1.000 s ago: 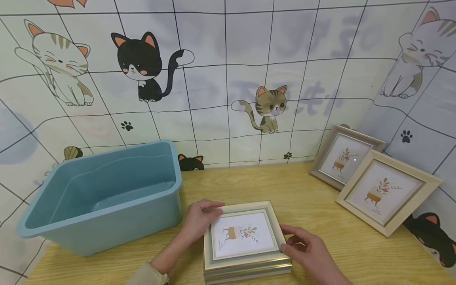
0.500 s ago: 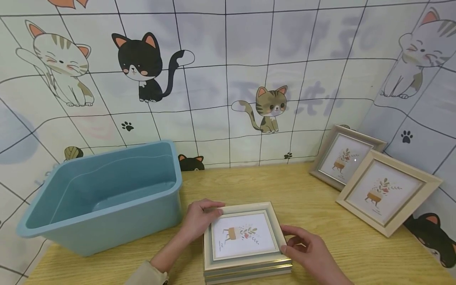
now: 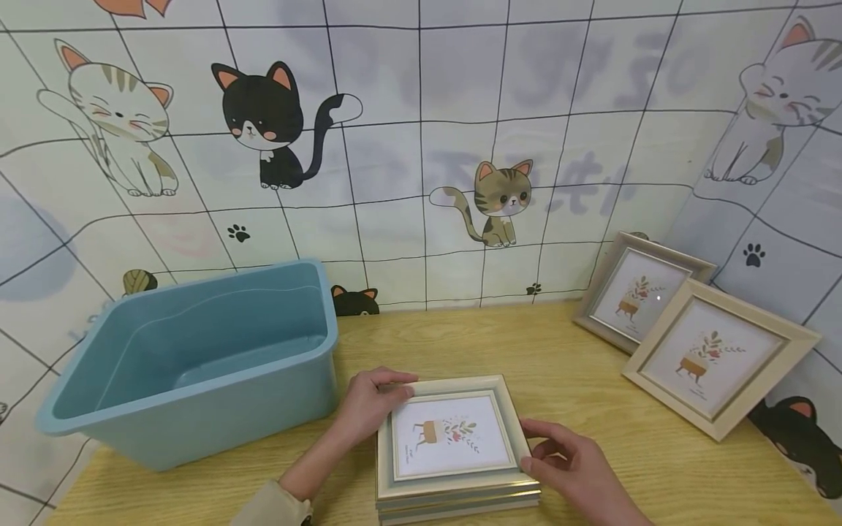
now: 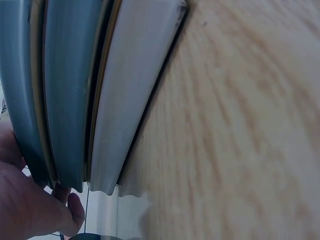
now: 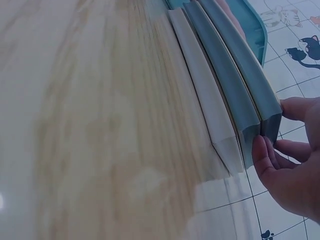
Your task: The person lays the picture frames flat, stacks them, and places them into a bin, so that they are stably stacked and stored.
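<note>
A stack of three picture frames lies flat on the wooden tabletop. The top picture frame (image 3: 454, 435) has a cream and grey-blue border around a potted-plant print. At its far left corner my left hand (image 3: 370, 405) grips it, thumb on the border and fingers round the edge. My right hand (image 3: 572, 464) pinches the same frame near its front right corner. Below it, the left wrist view shows a blue-grey middle frame (image 4: 67, 95) and a pale bottom frame (image 4: 130, 85) resting on the table. In the right wrist view, my right fingertips (image 5: 265, 155) sit at the top frame's edge.
A blue plastic tub (image 3: 197, 394) stands on the left of the wooden table (image 3: 421, 340). At the right, a beige picture frame (image 3: 799, 336) and a silver-brown picture frame (image 3: 601, 270) lean against the wall. Cat-patterned sheeting (image 3: 388, 161) covers the walls.
Both hands and the stack stay almost in place. The whole head view has shifted very slightly.
</note>
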Tool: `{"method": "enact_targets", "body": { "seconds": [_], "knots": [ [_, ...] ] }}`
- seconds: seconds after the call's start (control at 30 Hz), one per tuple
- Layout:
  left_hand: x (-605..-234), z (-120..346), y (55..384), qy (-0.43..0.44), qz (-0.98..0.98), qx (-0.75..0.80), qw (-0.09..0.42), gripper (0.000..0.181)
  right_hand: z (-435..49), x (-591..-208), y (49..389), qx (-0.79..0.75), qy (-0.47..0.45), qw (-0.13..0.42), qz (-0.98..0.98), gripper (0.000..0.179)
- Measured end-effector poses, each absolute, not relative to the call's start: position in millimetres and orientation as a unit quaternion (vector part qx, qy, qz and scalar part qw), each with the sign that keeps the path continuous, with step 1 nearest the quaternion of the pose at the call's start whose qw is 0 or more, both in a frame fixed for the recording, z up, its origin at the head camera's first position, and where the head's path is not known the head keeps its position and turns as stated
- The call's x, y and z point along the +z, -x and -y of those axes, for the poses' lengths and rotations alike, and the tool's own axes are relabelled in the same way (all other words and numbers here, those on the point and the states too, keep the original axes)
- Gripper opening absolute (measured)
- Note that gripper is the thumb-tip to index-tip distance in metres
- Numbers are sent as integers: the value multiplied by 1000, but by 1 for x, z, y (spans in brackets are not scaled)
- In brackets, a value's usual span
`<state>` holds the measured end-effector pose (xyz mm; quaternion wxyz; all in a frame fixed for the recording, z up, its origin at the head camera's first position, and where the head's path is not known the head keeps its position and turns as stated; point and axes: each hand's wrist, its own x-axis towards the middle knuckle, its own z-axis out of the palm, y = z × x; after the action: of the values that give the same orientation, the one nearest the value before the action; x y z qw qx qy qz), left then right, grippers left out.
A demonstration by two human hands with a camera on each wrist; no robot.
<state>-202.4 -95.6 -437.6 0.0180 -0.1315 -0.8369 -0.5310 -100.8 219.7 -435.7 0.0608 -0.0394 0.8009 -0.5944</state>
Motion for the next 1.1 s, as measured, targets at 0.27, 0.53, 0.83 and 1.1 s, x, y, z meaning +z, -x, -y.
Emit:
{"method": "enact_targets", "body": {
  "seconds": [0.27, 0.53, 0.83, 1.1],
  "knots": [
    [-439, 95, 203, 134, 834, -535, 18, 16, -238, -433, 107, -563, 128, 28, -816, 49],
    [-438, 95, 202, 137, 827, -545, 13, 17, -295, -402, 120, -514, 193, -78, -832, 54],
    [-439, 93, 202, 131, 818, -559, 9, 17, -351, -345, 121, -447, 139, -143, -872, 56],
    [-440, 93, 202, 133, 812, -568, 9, 17, -395, -322, 136, -406, 121, -216, -880, 58]
  ]
}}
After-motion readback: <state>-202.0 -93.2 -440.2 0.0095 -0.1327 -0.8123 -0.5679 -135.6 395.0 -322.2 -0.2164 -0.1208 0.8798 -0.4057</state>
